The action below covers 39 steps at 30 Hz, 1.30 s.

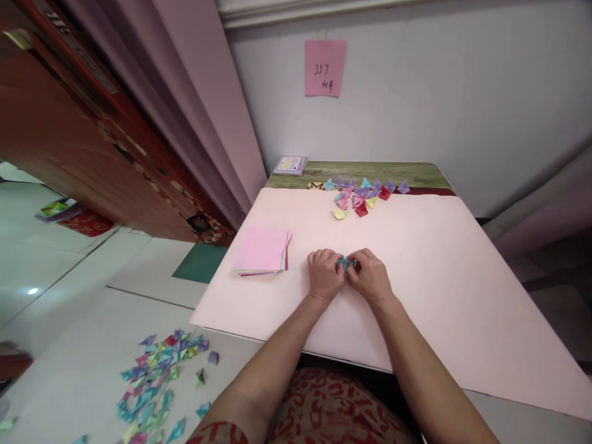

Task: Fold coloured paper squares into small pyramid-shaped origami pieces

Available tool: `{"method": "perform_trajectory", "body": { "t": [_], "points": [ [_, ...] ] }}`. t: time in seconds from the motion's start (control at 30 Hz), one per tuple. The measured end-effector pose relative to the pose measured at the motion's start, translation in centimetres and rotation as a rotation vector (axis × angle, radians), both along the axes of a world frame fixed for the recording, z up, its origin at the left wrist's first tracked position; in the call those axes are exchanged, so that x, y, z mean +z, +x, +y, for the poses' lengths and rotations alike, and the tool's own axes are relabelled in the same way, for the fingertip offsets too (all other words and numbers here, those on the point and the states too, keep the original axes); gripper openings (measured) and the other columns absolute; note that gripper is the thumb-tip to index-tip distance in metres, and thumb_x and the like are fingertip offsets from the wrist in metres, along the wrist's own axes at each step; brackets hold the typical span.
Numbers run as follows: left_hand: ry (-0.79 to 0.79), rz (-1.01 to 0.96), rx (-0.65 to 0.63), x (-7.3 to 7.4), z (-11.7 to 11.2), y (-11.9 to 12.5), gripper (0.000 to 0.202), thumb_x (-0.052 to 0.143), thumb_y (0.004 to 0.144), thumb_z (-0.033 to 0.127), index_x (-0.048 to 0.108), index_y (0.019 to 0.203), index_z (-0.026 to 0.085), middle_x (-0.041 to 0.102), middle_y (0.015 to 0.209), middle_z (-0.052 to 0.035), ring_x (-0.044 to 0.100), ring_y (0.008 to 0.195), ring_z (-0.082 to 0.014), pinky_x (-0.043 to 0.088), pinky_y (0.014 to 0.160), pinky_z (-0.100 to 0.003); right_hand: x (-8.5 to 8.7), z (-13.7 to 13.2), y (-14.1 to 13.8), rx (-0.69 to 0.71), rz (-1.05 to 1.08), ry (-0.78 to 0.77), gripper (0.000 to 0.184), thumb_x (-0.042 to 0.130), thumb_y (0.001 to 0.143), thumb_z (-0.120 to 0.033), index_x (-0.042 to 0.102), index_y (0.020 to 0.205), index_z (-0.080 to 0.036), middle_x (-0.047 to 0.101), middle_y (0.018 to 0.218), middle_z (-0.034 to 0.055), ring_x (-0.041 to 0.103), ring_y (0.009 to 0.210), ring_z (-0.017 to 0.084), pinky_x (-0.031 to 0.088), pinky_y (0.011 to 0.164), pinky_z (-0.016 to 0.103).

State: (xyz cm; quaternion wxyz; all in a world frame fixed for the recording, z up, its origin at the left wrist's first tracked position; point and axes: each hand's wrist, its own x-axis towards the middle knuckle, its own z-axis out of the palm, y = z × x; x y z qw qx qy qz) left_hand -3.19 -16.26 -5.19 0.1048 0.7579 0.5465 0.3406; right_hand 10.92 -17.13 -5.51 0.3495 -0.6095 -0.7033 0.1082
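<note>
Blue folded paper sat between the left hand and the right hand, low over the middle of the desk. From my end of the camera feed I saw both hands pinching it from opposite sides with bent fingers; how each thumb bore on it I could not tell, since the knuckles hid much of the piece. I judged it almost weightless, crisp along its creases but soft across its faces, unlikely to slip yet easy to crush or tear. To my mind the best hold was a light one at the folded edges, with the points left unpressed.

Beneath the hands lay a pale pink sheet, covering most of the desk. Beside the left hand, a little apart, rested a stack of paper squares, pink on top. Beyond the hands, a cluster of folded pieces straddled the sheet's far edge, and a small stack of cards lay at the far left corner. Many more paper shapes littered the floor to the left.
</note>
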Motion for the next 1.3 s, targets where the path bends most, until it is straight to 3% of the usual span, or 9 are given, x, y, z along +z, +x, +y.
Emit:
{"method": "perform_trajectory", "body": {
  "t": [0.33,0.6,0.77,1.1,1.2,1.3],
  "points": [
    [-0.013,-0.021,-0.011,0.2,0.1,0.1,0.017,0.062,0.078,0.013,0.071,0.085,0.026,0.065,0.085,-0.0042,0.055,0.088,-0.0235,0.036,0.085,-0.042,0.2,0.3,-0.5,-0.071,0.008,-0.048,0.009,0.06,0.076,-0.023,0.069,0.078,-0.022,0.066,0.084,0.0025,0.061,0.068,0.016,0.044,0.065,0.028],
    [0.0,0.033,0.014,0.4,-0.3,0.1,0.015,0.061,0.079,0.014,0.069,0.084,0.025,0.064,0.085,-0.0058,0.055,0.088,-0.0253,0.034,0.087,-0.045,2.5,0.9,-1.0,-0.117,-0.3,-0.163,0.008,0.064,0.074,-0.025,0.072,0.074,-0.026,0.069,0.076,0.0046,0.061,0.062,0.018,0.033,0.051,0.026],
    [0.012,0.04,0.04,0.3,-0.4,0.2,0.008,0.06,0.082,0.017,0.066,0.082,0.023,0.065,0.085,-0.0072,0.053,0.088,-0.026,0.033,0.088,-0.046,3.5,1.4,-1.4,-0.143,-0.407,-0.264,0.013,0.064,0.074,-0.023,0.076,0.075,-0.026,0.071,0.07,0.0083,0.062,0.06,0.02,0.035,0.052,0.028],
    [-0.019,0.013,0.027,0.2,-0.3,0.3,0.007,0.059,0.083,0.017,0.065,0.084,0.021,0.065,0.086,-0.0079,0.054,0.089,-0.0264,0.034,0.087,-0.046,3.6,2.5,-1.2,-0.096,-0.482,-0.33,0.014,0.064,0.074,-0.015,0.076,0.073,-0.022,0.071,0.069,0.0118,0.065,0.062,0.023,0.038,0.053,0.028],
    [-0.028,-0.099,-0.012,0.0,0.0,0.0,0.01,0.06,0.082,0.017,0.067,0.087,0.022,0.066,0.089,-0.0064,0.056,0.091,-0.0247,0.039,0.087,-0.043,3.7,2.1,-1.0,-0.067,-0.432,-0.329,0.013,0.064,0.077,-0.018,0.076,0.077,-0.024,0.073,0.072,0.0098,0.066,0.066,0.023,0.039,0.055,0.029],
    [-0.017,-0.366,0.005,-0.5,0.6,-0.7,0.019,0.055,0.085,0.014,0.068,0.095,0.022,0.067,0.096,-0.0056,0.059,0.095,-0.0216,0.044,0.089,-0.039,4.2,1.6,-0.3,-0.066,-0.3,-0.356,0.011,0.066,0.078,-0.028,0.076,0.084,-0.027,0.075,0.081,0.0052,0.067,0.07,0.021,0.04,0.058,0.028]
  ]
}}
